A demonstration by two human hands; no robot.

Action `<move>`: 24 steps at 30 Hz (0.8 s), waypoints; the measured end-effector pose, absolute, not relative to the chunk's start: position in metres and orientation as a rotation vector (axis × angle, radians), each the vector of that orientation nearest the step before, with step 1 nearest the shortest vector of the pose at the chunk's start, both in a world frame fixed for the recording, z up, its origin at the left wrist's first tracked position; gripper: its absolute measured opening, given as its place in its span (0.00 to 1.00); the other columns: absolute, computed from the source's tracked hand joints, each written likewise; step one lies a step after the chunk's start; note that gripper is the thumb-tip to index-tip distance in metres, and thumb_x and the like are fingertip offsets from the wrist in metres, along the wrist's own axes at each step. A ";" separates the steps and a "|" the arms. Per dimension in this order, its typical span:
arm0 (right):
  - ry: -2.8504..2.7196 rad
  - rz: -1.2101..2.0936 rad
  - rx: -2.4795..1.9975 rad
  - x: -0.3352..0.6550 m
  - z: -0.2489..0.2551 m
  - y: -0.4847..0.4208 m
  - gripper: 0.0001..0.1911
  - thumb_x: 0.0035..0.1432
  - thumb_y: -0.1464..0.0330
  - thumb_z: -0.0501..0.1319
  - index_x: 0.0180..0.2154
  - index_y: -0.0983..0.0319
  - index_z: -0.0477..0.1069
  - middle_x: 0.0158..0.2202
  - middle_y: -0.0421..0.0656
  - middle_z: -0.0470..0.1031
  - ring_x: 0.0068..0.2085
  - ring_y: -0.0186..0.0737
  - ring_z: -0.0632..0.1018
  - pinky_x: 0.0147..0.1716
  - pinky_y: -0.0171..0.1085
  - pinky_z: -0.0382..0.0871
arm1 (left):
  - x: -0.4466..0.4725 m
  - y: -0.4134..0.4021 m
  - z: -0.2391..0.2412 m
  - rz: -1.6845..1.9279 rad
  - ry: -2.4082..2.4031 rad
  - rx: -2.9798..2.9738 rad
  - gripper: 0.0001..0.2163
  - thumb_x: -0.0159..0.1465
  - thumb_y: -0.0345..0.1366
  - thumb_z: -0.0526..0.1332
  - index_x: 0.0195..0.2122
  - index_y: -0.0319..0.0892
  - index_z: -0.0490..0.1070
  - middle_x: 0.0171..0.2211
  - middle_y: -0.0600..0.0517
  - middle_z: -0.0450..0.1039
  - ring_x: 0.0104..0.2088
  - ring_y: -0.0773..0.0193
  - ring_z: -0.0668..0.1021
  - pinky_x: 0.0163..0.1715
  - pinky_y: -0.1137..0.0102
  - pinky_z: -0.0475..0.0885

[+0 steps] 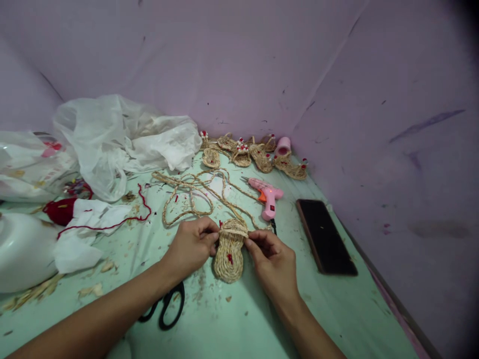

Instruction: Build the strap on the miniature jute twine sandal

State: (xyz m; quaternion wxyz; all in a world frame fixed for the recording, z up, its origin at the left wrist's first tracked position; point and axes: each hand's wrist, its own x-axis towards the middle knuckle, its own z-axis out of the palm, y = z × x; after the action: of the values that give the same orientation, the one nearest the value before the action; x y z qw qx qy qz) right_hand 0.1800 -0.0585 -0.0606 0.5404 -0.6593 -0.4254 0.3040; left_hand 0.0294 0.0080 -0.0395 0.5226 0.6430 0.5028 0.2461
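Note:
A small slipper woven from straw rope [228,259] lies on the green cloth, with a red yarn mark on its sole. My left hand [194,242] pinches the left edge of its strap, and my right hand [271,257] pinches the right edge. Both hands are closed at the fingertips. A long braided straw rope [189,187] loops over the cloth just beyond the slipper. Past my right hand lies a pink glue gun [267,197], its nozzle toward the left. Black scissors [172,306] rest partly beneath my left forearm.
A dark phone [326,237] lies at the right. Several finished straw slippers [258,157] and a pink roll [283,145] line the wall. At left are plastic bags [123,144], red yarn [62,212], a white rounded object [22,252] and straw scraps.

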 end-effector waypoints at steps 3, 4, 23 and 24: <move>-1.049 0.700 -1.569 0.180 -0.060 -0.058 0.03 0.48 0.69 0.60 0.29 0.62 0.70 0.27 0.42 0.75 0.28 0.37 0.75 0.29 0.35 0.71 | 0.030 0.008 -0.037 0.614 1.185 1.572 0.04 0.53 0.28 0.54 0.24 0.39 0.67 0.14 0.59 0.64 0.15 0.72 0.68 0.16 0.79 0.62; -1.061 0.696 -1.574 0.179 -0.060 -0.058 0.03 0.49 0.69 0.60 0.29 0.62 0.70 0.27 0.42 0.75 0.28 0.37 0.75 0.29 0.35 0.71 | 0.030 0.008 -0.036 0.623 1.182 1.583 0.04 0.53 0.28 0.54 0.24 0.39 0.67 0.14 0.59 0.64 0.16 0.72 0.69 0.16 0.79 0.62; -1.054 0.679 -1.563 0.179 -0.060 -0.058 0.06 0.50 0.70 0.59 0.33 0.61 0.71 0.31 0.42 0.76 0.33 0.38 0.76 0.35 0.37 0.70 | 0.025 0.005 -0.043 0.684 1.140 1.850 0.03 0.55 0.30 0.53 0.26 0.41 0.64 0.15 0.58 0.64 0.16 0.71 0.68 0.16 0.77 0.61; -1.046 0.685 -1.556 0.179 -0.061 -0.058 0.06 0.51 0.70 0.59 0.34 0.61 0.71 0.32 0.43 0.76 0.33 0.38 0.76 0.36 0.37 0.70 | 0.025 0.005 -0.044 0.672 1.146 1.824 0.03 0.55 0.31 0.53 0.25 0.41 0.64 0.15 0.58 0.63 0.15 0.71 0.68 0.15 0.77 0.61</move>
State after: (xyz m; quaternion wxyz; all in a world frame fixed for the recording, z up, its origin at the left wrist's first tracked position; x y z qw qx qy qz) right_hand 0.1790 -0.0580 -0.0608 0.5417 -0.6552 -0.4406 0.2884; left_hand 0.0252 0.0050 -0.0441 0.4284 0.7303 0.4589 0.2693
